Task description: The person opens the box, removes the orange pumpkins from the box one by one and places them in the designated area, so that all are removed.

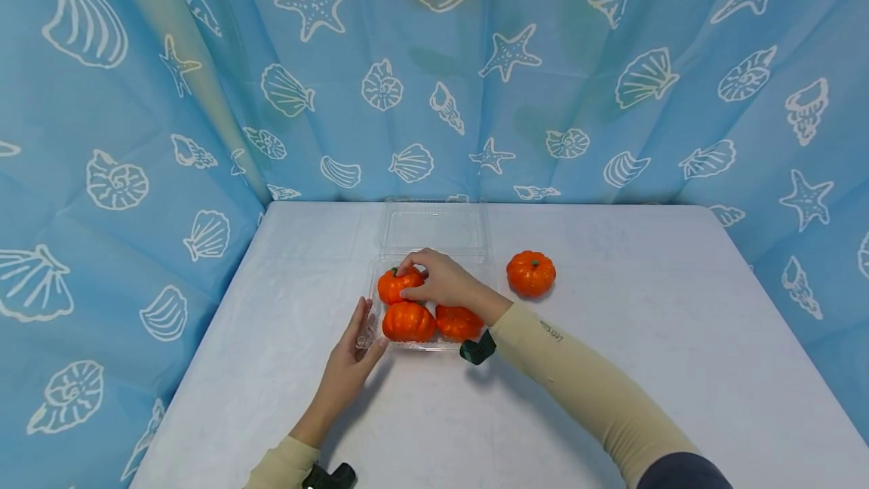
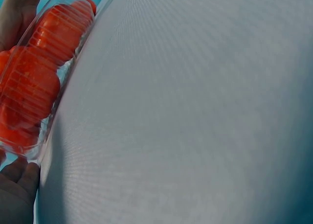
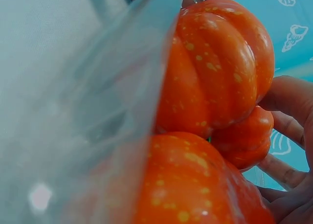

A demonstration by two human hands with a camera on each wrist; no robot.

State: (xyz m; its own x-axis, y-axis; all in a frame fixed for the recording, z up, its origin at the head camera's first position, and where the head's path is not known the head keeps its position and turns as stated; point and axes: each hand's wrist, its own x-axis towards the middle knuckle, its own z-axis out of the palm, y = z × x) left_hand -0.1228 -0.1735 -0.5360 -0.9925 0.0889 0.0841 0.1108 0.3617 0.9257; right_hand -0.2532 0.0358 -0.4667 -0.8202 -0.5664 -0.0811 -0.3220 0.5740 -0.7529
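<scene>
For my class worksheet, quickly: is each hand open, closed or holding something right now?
Left hand: open, at the near left corner of the clear container.
Right hand: holding the back-left orange pumpkin in it.

Blue curtain (image 1: 441, 130), white seashell and starfish prints (image 1: 314, 6), white table (image 1: 645, 285) in front

The bare left hand (image 1: 344, 368), on a beige-sleeved left forearm (image 1: 281, 465), lies nearer the left edge of the white-covered table (image 1: 645, 315), fingers extended, thumb apart. The bare right hand (image 1: 443, 279), on a beige-sleeved right arm (image 1: 577, 376), pinches, thumb and fingers bent, closer to the far edge.
</scene>
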